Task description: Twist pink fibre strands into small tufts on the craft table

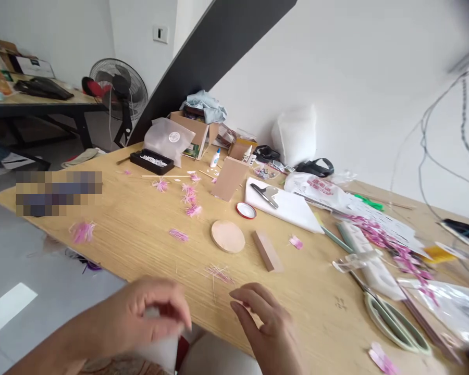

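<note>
My left hand (150, 315) hovers at the table's front edge, slightly blurred, its fingers loosely curled and a gap between thumb and index finger. No held object shows in it. Across from it, my right hand (268, 325) has its thumb and bent fingers apart, with nothing visible between them. Just beyond both hands lies a loose pile of thin pink and white strands (220, 274). Farther off are a pink strand bundle (179, 235), a round wooden disc (227, 236) and a rectangular wooden block (266, 251). Several pink fringed tufts (189, 195) lie behind these.
Green-handled scissors (394, 323) lie at the right, near clear plastic bags. A red-rimmed lid (246, 210), an upright brown board (230, 178) and a white pad with a clip (281, 205) stand mid-table. A black tray (151, 162) and glue bottle (215, 158) are farther back.
</note>
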### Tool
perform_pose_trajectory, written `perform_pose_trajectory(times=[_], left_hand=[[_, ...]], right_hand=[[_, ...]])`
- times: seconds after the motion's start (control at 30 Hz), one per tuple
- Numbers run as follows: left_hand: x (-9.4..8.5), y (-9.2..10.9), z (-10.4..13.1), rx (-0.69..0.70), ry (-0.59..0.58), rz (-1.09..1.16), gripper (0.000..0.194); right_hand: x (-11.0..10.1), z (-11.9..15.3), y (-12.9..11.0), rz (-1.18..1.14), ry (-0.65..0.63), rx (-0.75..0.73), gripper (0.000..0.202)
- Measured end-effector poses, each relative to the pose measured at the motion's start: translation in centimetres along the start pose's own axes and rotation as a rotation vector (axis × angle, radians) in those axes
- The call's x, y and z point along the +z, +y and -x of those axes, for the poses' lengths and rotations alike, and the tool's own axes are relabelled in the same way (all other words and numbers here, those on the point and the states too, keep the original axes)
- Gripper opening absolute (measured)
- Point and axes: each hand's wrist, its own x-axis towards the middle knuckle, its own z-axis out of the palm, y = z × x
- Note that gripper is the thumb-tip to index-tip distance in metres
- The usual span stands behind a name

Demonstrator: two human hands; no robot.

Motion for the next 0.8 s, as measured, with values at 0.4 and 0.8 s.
perform_pose_trajectory(times=[0.4, 0.8], left_hand=[[-6.0, 3.7, -7.2, -0.065, 0.426, -0.502, 0.019], [-6.9, 3.4, -7.1, -0.092, 0.533, -0.143, 0.016]], right_hand=[[1.5, -5.1, -3.0, 0.184, -0.347, -0.067, 0.021], [4.3, -7.5, -2.5, 0.388, -0.492, -0.337, 0.019]])
